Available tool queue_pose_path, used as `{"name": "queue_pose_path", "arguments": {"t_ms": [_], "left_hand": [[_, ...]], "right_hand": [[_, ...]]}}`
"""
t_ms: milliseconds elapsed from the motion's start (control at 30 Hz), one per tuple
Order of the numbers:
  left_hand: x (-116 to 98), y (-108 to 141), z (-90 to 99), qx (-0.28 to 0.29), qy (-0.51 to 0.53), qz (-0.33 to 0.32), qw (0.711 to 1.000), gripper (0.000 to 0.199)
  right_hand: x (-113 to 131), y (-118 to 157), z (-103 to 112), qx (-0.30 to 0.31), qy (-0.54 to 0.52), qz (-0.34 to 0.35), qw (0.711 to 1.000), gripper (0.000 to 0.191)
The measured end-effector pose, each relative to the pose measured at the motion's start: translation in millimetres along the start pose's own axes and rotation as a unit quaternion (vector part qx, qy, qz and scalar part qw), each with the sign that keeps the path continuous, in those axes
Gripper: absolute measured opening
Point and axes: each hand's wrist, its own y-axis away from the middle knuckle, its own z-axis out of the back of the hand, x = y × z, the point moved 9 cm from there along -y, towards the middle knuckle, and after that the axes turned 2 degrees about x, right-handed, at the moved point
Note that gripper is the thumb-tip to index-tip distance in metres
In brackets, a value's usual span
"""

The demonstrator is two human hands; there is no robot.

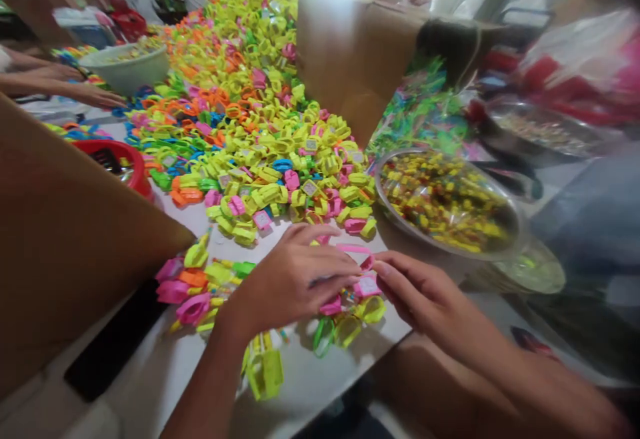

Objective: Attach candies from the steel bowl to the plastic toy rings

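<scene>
My right hand (423, 292) pinches a pink toy watch (367, 285) with a square white face, its strap curling up at the fingertips. Close against it from the left is my left hand (295, 272), fingers stretched out with the tips by the strap; its thumb is hidden. Beneath and in front of the hands lie a green toy watch (324, 337) and several yellow ones. A yellow toy watch (265, 372) rests with yellow sticks near my left wrist. Left of that wrist is a small cluster of pink, orange and yellow toy watches (194, 307).
A large heap of toy watches (240, 119) covers the white table (320, 385). Cardboard boxes (345, 52) stand behind and at left. On the right is a metal bowl (379, 185) of small yellow pieces. A co-worker's hands (85, 89) reach in near a pale basin (125, 75).
</scene>
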Motion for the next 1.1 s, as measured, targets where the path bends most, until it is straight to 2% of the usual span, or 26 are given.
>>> {"name": "queue_pose_path", "arguments": {"t_ms": [67, 100, 133, 167, 267, 367, 467, 600, 667, 733, 767, 833, 867, 900, 967, 1033, 1100], "left_hand": [[38.4, 15.8, 17.8, -0.012, 0.031, 0.096, 0.995, 0.02], [63.0, 29.2, 27.3, -0.015, 0.009, 0.16, 0.987, 0.023], [90.2, 46.3, 34.2, 0.0, -0.034, 0.234, 0.972, 0.027], [112.8, 63.2, 39.2, 0.023, -0.085, 0.277, 0.957, 0.031], [163.2, 104.2, 44.9, 0.066, -0.175, 0.331, 0.925, 0.036], [187.8, 122.2, 38.1, 0.081, -0.173, 0.344, 0.92, 0.044], [196.0, 123.5, 34.1, 0.076, -0.156, 0.35, 0.921, 0.042], [202.9, 125.7, 36.0, 0.073, -0.157, 0.361, 0.916, 0.034], [208.0, 129.7, 38.8, 0.062, -0.161, 0.361, 0.916, 0.03], [213.9, 132.9, 40.6, 0.049, -0.167, 0.352, 0.919, 0.03], [217.4, 134.1, 40.9, 0.041, -0.163, 0.352, 0.921, 0.032], [222.6, 134.2, 38.1, 0.041, -0.137, 0.362, 0.921, 0.035], [222.8, 132.5, 37.5, 0.037, -0.123, 0.37, 0.92, 0.037], [220.7, 129.2, 37.4, 0.032, -0.109, 0.378, 0.919, 0.037], [209.3, 118.0, 37.9, 0.018, -0.081, 0.385, 0.919, 0.038], [191.7, 103.7, 39.7, -0.001, -0.056, 0.384, 0.922, 0.041], [175.1, 91.1, 36.6, 0.001, -0.02, 0.383, 0.924, 0.044]], "right_hand": [[-5.8, -5.3, -7.6, 0.037, 0.056, 0.008, 0.998, 0.038], [-7.4, -8.2, -14.1, 0.06, 0.088, 0.02, 0.994, 0.038], [-8.0, -11.0, -21.9, 0.083, 0.12, 0.035, 0.989, 0.038], [-7.9, -13.8, -30.4, 0.104, 0.15, 0.052, 0.982, 0.038], [-6.9, -22.6, -56.0, 0.148, 0.24, 0.094, 0.955, 0.036], [-5.6, -30.7, -77.2, 0.164, 0.31, 0.137, 0.926, 0.034], [-6.0, -34.7, -91.6, 0.158, 0.34, 0.185, 0.909, 0.028], [-0.3, -31.8, -91.0, 0.13, 0.395, 0.24, 0.877, 0.024], [11.1, -29.8, -73.9, 0.108, 0.41, 0.265, 0.866, 0.027], [21.4, -33.0, -37.4, 0.066, 0.401, 0.254, 0.878, 0.03], [22.6, -36.8, -11.3, 0.032, 0.398, 0.226, 0.889, 0.03], [12.9, -44.4, 51.8, -0.053, 0.422, 0.125, 0.897, 0.029], [1.9, -46.3, 84.8, -0.094, 0.454, 0.057, 0.884, 0.027], [-9.0, -46.2, 115.7, -0.133, 0.493, 0.002, 0.86, 0.025], [-29.7, -46.6, 158.8, -0.167, 0.521, -0.042, 0.836, 0.025], [-52.0, -50.8, 179.9, -0.161, 0.536, -0.054, 0.827, 0.032], [-71.9, -57.7, 184.9, -0.133, 0.551, -0.058, 0.822, 0.039]]}}
